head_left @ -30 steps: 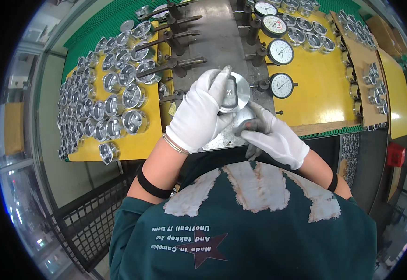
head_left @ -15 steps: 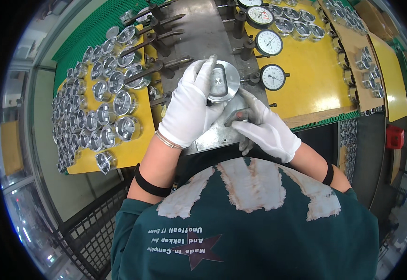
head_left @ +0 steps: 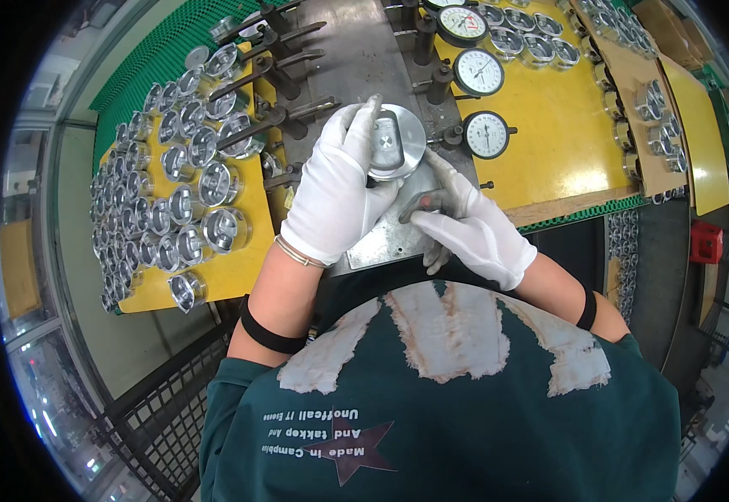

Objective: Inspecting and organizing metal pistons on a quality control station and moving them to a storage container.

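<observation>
A round silver piston (head_left: 411, 138) with a recessed, flat-sided crown is held over the metal fixture plate (head_left: 349, 58). My left hand (head_left: 331, 188), in a white glove, is closed on its left side, fingers along the far edge and thumb at the near edge. My right hand (head_left: 473, 230), also gloved and with dark-stained fingertips, is just below and right of the piston. Its forefinger reaches up to the piston's right edge; whether it touches cannot be made out. The thumb and other fingers are apart, the lower ones pointing down.
Dial gauges (head_left: 486, 135) on posts line the plate's right side; clamp arms (head_left: 251, 130) line its left. Many pistons (head_left: 219, 182) stand on a yellow board (head_left: 255, 243) at left. More pistons (head_left: 538, 48) stand on the right yellow board (head_left: 548, 125). A red bin (head_left: 705, 243) is far right.
The view has shifted slightly. Both hands keep nearly the same pose, and the piston stays in my left hand.
</observation>
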Demonstrator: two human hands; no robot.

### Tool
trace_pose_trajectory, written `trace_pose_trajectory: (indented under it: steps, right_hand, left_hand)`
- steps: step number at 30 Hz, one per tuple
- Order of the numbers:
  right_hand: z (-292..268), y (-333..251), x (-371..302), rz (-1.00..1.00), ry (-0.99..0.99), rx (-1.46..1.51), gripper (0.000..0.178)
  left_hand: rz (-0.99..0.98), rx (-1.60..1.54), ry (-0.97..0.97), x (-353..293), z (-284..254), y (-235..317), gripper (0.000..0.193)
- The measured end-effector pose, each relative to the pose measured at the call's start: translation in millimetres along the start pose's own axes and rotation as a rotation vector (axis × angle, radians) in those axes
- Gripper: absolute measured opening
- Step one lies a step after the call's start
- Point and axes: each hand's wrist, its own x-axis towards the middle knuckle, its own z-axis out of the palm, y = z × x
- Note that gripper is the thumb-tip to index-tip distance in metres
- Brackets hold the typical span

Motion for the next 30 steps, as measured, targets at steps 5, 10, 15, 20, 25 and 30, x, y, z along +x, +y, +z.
trace_pose_trajectory:
  steps: [5, 10, 15, 20, 25, 30]
  right_hand:
    - [0, -11, -2, 0.049, -0.013, -0.025, 0.085]
    - [1, -12, -2, 0.011, -0.056, -0.057, 0.078]
    - [2, -11, -2, 0.025, -0.055, -0.047, 0.078]
    - [1, -7, 2, 0.005, -0.05, -0.081, 0.079]
    - [-3, -14, -3, 0.105, -0.054, 0.101, 0.088]
    - [-4, -30, -15, -0.439, 0.123, -0.452, 0.075]
  left_hand:
    - [-0.021, 0.009, 0.009, -1, 1, 2, 0.083]
    - [-0.025, 0.018, 0.022, -1, 2, 3, 0.084]
    - [-0.02, 0.038, 0.027, -2, 1, 3, 0.083]
    - [-0.018, 0.046, 0.035, -1, 2, 3, 0.083]
    - [-0.039, 0.006, 0.04, 3, 0, 6, 0.08]
    - [-0.284, -0.631, -0.099, -30, -22, 29, 0.058]
